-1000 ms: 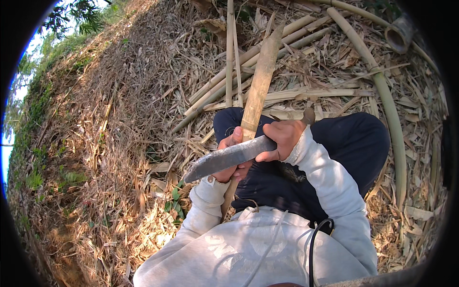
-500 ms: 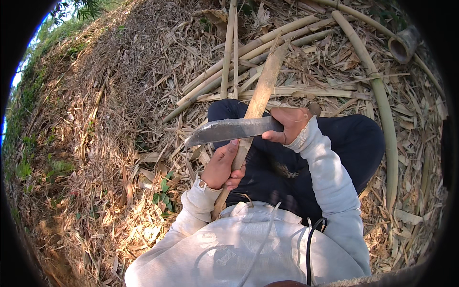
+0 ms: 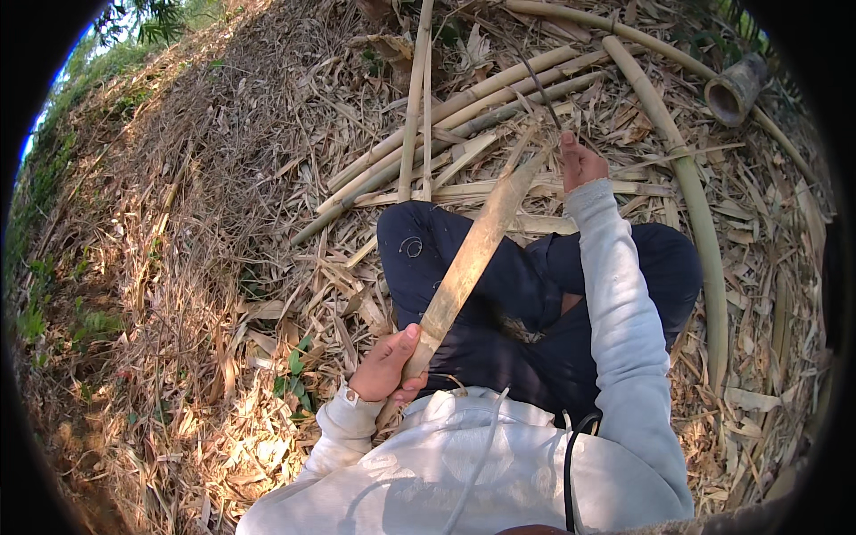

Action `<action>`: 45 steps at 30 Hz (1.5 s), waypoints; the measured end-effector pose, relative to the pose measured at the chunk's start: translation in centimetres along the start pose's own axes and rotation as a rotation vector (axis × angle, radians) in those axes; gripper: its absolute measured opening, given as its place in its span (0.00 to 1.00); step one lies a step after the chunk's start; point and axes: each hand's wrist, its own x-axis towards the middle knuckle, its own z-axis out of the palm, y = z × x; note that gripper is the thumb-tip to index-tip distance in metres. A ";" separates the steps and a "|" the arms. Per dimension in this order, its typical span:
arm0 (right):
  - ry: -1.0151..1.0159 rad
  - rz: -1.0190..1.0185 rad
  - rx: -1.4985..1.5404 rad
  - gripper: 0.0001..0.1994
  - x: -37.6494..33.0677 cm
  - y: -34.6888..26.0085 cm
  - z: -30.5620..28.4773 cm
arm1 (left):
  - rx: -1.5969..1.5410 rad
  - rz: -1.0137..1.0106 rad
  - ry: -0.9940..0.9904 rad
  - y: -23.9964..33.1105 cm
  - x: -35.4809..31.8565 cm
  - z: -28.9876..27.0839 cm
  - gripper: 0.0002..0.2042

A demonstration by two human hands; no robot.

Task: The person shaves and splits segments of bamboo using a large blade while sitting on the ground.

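A wide split bamboo strip slants across my lap, its lower part gripped by my left hand with the thumb along its edge. Its far end is narrow and frayed. Beyond my knees, near that far end, my right hand is closed around a machete. The dark blade shows nearly edge-on, a thin line pointing away from me and apart from the strip. The fingers of my right hand hide most of its handle.
Several bamboo poles lie ahead of my crossed legs. A long curved pole runs down my right side. At the far right rests a short hollow bamboo section. Dry leaves and shavings cover the ground.
The machete has swung from lying across the strip near my left hand out to the far end, turning edge-on. My left hand has moved slightly down and left with the strip.
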 end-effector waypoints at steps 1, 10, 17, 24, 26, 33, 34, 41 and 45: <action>0.094 0.005 0.025 0.36 1.0 1.2 0.9 | 0.040 0.036 -0.004 0.2 0.2 0.1 0.25; -0.151 0.790 0.670 0.30 -4.9 -3.6 2.5 | 0.083 0.486 0.313 8.2 3.8 -3.0 0.18; -0.260 0.886 0.573 0.18 -6.0 -1.3 5.3 | 0.367 1.370 0.573 25.3 -2.2 -3.0 0.14; -0.246 0.853 0.692 0.17 -6.7 0.1 5.8 | -0.153 1.819 0.393 28.8 -5.3 -3.8 0.27; -0.211 0.827 0.678 0.16 -6.8 -1.4 5.4 | -0.379 1.754 0.326 27.5 -4.4 -3.7 0.29; -0.136 0.651 0.649 0.21 -7.1 -3.1 4.7 | -0.551 1.511 0.149 24.5 -1.7 -3.4 0.39; -0.144 0.638 0.649 0.21 -7.2 -3.2 4.6 | -0.563 1.510 0.103 24.2 -1.3 -3.5 0.41; -0.194 0.586 0.523 0.18 -8.0 -2.8 5.3 | -0.541 1.469 0.182 22.6 0.0 -2.6 0.42; -0.138 0.296 0.303 0.19 -7.8 0.1 6.2 | -0.630 1.458 0.208 21.2 2.0 -0.2 0.42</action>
